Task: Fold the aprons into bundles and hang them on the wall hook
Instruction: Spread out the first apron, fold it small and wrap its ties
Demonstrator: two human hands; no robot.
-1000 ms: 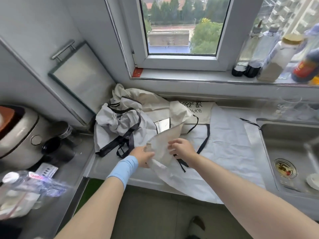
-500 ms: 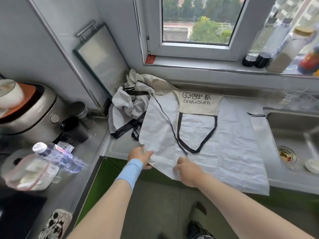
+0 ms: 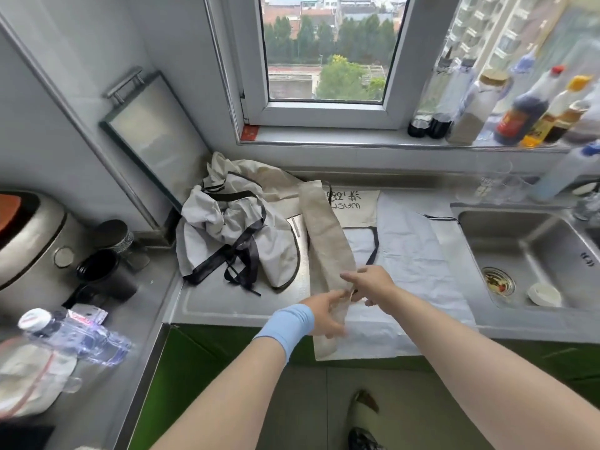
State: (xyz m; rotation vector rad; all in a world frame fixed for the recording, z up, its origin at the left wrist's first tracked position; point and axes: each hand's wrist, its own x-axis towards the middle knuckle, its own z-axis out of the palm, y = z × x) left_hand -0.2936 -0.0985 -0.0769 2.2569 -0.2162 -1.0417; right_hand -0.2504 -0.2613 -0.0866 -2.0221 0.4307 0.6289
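Looking down, my left hand grips the near end of the folded-over side of the flat apron. My right hand pinches that edge just beside it. I'd pull the fold straight and taut before creasing.

The apron lies on the steel counter, hem overhanging. A crumpled apron sits left, the sink right, and bottles stand on the sill.

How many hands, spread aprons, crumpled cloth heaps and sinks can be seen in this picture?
hands: 2, left hand and right hand
spread apron: 1
crumpled cloth heap: 1
sink: 1
total: 5
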